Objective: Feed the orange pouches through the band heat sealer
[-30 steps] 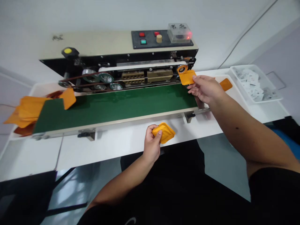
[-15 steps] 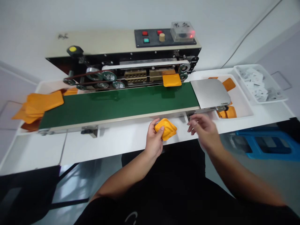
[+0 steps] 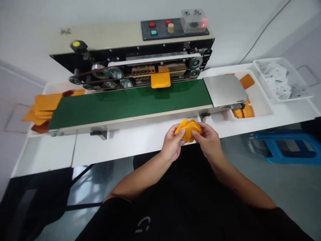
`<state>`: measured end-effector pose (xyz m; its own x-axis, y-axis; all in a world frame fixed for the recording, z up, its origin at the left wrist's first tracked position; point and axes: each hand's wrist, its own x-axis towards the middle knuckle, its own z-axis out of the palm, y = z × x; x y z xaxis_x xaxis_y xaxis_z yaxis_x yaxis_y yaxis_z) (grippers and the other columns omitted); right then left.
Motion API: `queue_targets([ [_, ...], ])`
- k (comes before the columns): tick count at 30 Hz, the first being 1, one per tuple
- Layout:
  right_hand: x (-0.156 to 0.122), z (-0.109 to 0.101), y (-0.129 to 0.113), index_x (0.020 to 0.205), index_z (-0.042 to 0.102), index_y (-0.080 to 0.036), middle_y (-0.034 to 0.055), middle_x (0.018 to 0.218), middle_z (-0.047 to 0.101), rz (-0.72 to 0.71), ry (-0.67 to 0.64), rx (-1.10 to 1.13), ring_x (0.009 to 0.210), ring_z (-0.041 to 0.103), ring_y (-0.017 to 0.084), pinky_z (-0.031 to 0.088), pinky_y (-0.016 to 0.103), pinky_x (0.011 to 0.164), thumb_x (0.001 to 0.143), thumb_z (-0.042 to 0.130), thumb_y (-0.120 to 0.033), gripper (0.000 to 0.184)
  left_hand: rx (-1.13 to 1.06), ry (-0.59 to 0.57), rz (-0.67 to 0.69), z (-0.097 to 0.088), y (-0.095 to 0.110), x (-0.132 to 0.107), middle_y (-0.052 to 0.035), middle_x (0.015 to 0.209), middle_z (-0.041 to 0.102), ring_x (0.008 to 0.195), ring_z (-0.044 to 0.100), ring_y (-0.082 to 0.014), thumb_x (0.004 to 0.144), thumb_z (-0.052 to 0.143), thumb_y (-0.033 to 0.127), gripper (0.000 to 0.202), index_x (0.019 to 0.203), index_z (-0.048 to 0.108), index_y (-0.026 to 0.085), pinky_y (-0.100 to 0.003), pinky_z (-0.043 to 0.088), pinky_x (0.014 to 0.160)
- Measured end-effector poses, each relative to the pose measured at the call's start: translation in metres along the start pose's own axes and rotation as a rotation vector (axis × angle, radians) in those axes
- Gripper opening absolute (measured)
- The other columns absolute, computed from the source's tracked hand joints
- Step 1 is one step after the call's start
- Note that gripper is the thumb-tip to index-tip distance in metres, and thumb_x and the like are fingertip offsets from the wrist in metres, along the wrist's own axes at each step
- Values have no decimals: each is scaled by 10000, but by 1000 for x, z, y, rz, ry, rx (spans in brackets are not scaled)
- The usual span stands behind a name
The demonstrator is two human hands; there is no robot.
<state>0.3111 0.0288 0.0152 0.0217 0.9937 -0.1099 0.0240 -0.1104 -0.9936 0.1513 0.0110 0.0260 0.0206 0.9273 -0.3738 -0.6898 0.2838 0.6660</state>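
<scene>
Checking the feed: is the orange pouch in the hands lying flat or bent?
Bent: the pouch bulges and creases between the left hand and right hand.

"How's the light?"
"Bright and even, soft shadows, a pale glare on the flat brushed-steel plate."
"Sharp?"
"Yes, even the crumpled orange pouch, though the wide lens bows the long white table at its edges."

Our left hand and right hand raised close together at centre, palms facing inward, fingers curled – thumbs uppermost, gripping firmly. Both forearms angle inward from elbows, wrists slightly bent – no crossing.
</scene>
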Motion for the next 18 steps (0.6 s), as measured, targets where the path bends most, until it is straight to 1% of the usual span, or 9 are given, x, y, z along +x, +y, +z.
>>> queue_targets([
  [3, 3, -3, -2, 1204, 791, -230, 45, 1033, 768, -17, 20, -7, 815, 671, 181, 573, 309, 697, 862, 891, -452, 420, 9, -34, -15, -3, 5, -2, -60, 1129, 763, 945, 762, -197, 781, 983, 500, 565, 1180, 710, 207, -323, 656, 794],
  [7, 4, -1, -8, 1180, 806, -239, 27, 956, 749, -19, 90, 38, 677, 577, 139, 496, 271, 561, 829, 921, -430, 416, 23, -68, -26, -7, 5, -4, -55, 1108, 759, 937, 771, -206, 759, 1003, 495, 581, 1167, 707, 206, -320, 666, 772],
  [10, 5, 1, -15, 1116, 785, -238, 20, 945, 732, -35, 133, 93, 676, 572, 136, 474, 256, 530, 814, 924, -402, 370, 38, -72, -28, -10, 5, -4, -52, 1078, 755, 919, 772, -208, 752, 1007, 497, 585, 1152, 699, 201, -312, 666, 746],
  [12, 7, 2, -20, 1057, 747, -240, 8, 930, 712, -56, 151, 134, 706, 594, 135, 482, 242, 554, 817, 911, -367, 317, 46, -61, -29, -12, 5, -4, -53, 1081, 754, 920, 771, -208, 762, 1001, 491, 580, 1157, 693, 198, -316, 668, 750],
  [14, 10, 0, -25, 1022, 691, -247, -7, 914, 691, -74, 168, 158, 730, 618, 133, 509, 238, 599, 820, 896, -342, 303, 50, -48, -32, -15, 4, -3, -59, 1093, 755, 935, 770, -211, 775, 991, 487, 570, 1160, 687, 196, -321, 668, 760],
  [16, 14, -4, -30, 1033, 636, -265, -23, 897, 679, -82, 180, 183, 751, 648, 138, 554, 251, 665, 812, 892, -328, 344, 47, -38, -33, -17, 4, -2, -66, 1105, 759, 946, 768, -213, 785, 984, 480, 557, 1157, 684, 195, -311, 662, 750],
  [18, 17, -9, -36, 1104, 616, -294, -35, 900, 684, -84, 186, 212, 787, 679, 150, 594, 273, 733, 790, 907, -307, 428, 43, -33, -33, -19, 3, 0, -65, 1095, 762, 925, 762, -204, 789, 980, 475, 542, 1147, 685, 196, -294, 654, 726],
])
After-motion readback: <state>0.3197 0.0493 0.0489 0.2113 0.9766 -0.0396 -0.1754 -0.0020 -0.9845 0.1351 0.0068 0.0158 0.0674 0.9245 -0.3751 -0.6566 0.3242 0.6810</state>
